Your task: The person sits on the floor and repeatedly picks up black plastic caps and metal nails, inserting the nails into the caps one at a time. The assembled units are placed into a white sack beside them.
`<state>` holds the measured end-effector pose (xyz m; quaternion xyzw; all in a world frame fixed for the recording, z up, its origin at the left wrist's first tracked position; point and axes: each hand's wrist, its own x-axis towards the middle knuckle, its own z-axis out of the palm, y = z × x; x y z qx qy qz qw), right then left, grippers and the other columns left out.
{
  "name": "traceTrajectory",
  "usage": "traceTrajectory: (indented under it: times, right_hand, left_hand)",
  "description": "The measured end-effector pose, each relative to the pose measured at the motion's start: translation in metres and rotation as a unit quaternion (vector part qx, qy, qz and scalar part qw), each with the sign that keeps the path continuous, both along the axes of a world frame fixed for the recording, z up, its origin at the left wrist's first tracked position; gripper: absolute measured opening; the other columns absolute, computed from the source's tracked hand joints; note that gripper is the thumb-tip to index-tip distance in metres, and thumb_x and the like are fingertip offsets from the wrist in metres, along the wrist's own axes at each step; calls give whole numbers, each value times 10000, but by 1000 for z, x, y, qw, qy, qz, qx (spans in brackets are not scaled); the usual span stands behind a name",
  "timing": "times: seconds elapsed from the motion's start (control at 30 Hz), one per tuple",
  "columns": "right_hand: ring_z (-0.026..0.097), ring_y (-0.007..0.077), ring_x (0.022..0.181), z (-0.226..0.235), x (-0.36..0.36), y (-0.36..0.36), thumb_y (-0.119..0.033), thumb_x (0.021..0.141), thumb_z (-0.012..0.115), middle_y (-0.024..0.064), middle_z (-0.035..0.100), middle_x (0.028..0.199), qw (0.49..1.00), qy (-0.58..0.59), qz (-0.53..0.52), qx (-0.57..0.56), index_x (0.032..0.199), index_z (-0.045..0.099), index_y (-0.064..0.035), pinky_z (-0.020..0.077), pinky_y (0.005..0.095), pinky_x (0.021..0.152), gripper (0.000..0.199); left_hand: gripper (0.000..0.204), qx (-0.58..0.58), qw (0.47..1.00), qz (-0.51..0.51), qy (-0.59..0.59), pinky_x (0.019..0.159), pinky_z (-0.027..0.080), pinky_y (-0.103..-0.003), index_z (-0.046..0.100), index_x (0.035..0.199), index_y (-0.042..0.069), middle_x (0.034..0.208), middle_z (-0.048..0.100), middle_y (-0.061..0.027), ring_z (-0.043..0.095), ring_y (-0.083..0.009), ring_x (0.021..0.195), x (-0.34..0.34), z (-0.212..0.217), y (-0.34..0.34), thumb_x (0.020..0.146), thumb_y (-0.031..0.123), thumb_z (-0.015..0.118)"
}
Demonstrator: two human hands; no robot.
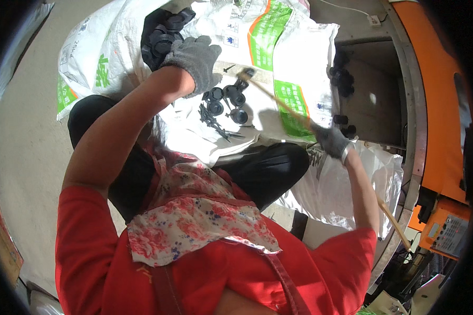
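My left hand [194, 60], in a grey glove, is beside a heap of black round plastic parts [160, 42] in the mouth of a white sack. Its fingers look apart, and I see nothing held in them. My right hand [331, 142], also gloved, is closed around a long thin wooden stick [284, 106]. The stick's far end reaches a dark part [247, 73] on the white sacking [263, 121]. Between my hands lie several black round caps [238, 115] and a small pile of thin black plastic pieces [213, 122].
At the right stands an open grey bin [373, 100], with more black parts [342, 79] along its left side. An orange machine [431, 84] borders it. Clear plastic sheeting [347, 189] lies below my right hand. My bent knees [278, 168] frame the sacking.
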<state>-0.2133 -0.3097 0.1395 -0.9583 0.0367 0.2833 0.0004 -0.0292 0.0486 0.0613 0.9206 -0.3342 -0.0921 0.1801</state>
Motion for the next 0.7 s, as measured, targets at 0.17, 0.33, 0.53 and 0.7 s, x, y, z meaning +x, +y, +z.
traceTrajectory:
  times: [0.17, 0.33, 0.53, 0.7]
  right_hand:
    - [502, 53, 565, 77, -71, 47, -51, 846, 507, -6, 563, 699, 945, 54, -307, 101, 1272, 529, -117, 427, 213, 504, 432]
    - [447, 53, 602, 24, -129, 18, 42, 831, 479, -9, 536, 797, 865, -134, -444, 194, 1306, 477, -87, 400, 177, 541, 492]
    - [417, 162, 1090, -193, -226, -113, -134, 929, 395, 69, 504, 1187, 975, -99, -193, 37, 1309, 432, -72, 366, 290, 898, 387]
    - [440, 191, 1159, -246, -247, -84, -192, 934, 423, 90, 517, 1237, 954, 82, -288, 4, 1258, 471, -57, 380, 319, 952, 354]
  left_hand:
    - [582, -24, 997, -5, -68, 1034, 309, -406, 486, 1257, 44, 1299, 460, -171, 429, -321, 1209, -7, -2, -9, 793, 366, 626]
    - [584, -5, 999, -11, -46, 1034, 306, -412, 485, 1262, 57, 1311, 456, -167, 423, -317, 1220, -6, -8, -17, 791, 372, 622]
    - [575, 24, 999, -6, -41, 1009, 336, -422, 487, 1255, 64, 1299, 468, -159, 442, -308, 1202, -1, -15, -24, 796, 387, 611]
    - [572, 58, 997, 6, -49, 990, 354, -427, 497, 1242, 67, 1276, 486, -144, 472, -302, 1169, 0, -16, -21, 795, 405, 615]
